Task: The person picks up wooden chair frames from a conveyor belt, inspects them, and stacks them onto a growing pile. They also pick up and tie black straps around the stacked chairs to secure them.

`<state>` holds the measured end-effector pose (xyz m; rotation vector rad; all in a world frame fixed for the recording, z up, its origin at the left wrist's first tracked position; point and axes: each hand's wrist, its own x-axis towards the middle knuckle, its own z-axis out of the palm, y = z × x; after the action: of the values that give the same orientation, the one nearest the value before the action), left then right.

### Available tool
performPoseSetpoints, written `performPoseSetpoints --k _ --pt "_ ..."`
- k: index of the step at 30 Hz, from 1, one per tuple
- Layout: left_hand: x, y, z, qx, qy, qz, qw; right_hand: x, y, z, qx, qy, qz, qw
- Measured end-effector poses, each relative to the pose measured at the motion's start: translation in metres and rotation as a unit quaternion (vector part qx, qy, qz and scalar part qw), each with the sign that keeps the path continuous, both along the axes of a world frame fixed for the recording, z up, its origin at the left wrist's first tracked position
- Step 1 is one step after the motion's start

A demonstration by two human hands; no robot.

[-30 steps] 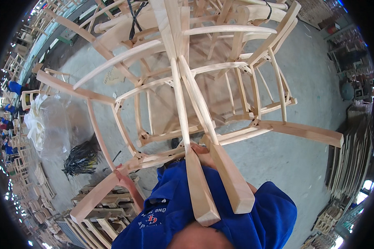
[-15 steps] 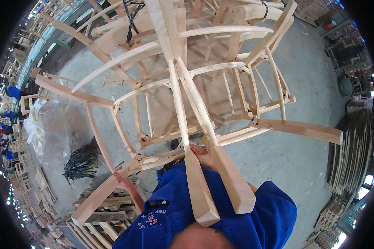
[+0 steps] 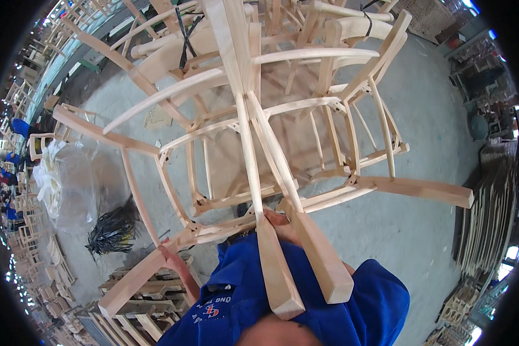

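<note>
Pale wood: the chair frames point(image 3: 248, 144) were right in front of your blue shirt point(image 3: 236, 274). Your left hand point(image 3: 172, 255) had its fingers curled around the left leg point(image 3: 130, 281). Your right hand point(image 3: 279, 224) was between the two middle legs point(image 3: 324, 259), fingers partly hidden; couldn't tell if pinching. Plastic bag point(image 3: 78, 184) and black strap bundle point(image 3: 111, 233) lay off left.

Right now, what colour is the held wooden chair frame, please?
The wooden chair frame is pale tan; see the head view.
</note>
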<state>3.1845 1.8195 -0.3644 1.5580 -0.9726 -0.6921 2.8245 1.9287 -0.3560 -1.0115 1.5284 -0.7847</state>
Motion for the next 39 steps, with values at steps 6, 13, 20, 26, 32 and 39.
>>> performPoseSetpoints --k 6,13,20,26,32,39 --pt "-0.001 0.0 0.002 -0.006 -0.011 -0.013 1.0 0.001 0.001 0.005 -0.036 0.039 0.025 0.998" --pt "-0.032 0.003 0.026 0.004 -0.003 0.101 0.995 -0.001 -0.001 -0.004 -0.077 0.036 0.008 0.996" --pt "-0.058 0.004 0.037 0.129 -0.01 0.247 0.96 0.002 0.004 -0.013 -0.057 0.031 -0.01 0.998" --pt "-0.063 0.021 0.034 0.254 -0.061 0.203 0.944 -0.004 0.0 -0.001 -0.04 0.023 -0.028 0.999" --pt "-0.13 0.029 0.048 0.135 0.327 0.013 0.935 0.008 0.028 -0.011 -0.079 0.002 -0.104 0.991" --pt "-0.179 -0.05 0.057 0.248 0.108 -0.338 0.902 -0.068 0.098 -0.016 0.124 -0.207 0.07 0.968"
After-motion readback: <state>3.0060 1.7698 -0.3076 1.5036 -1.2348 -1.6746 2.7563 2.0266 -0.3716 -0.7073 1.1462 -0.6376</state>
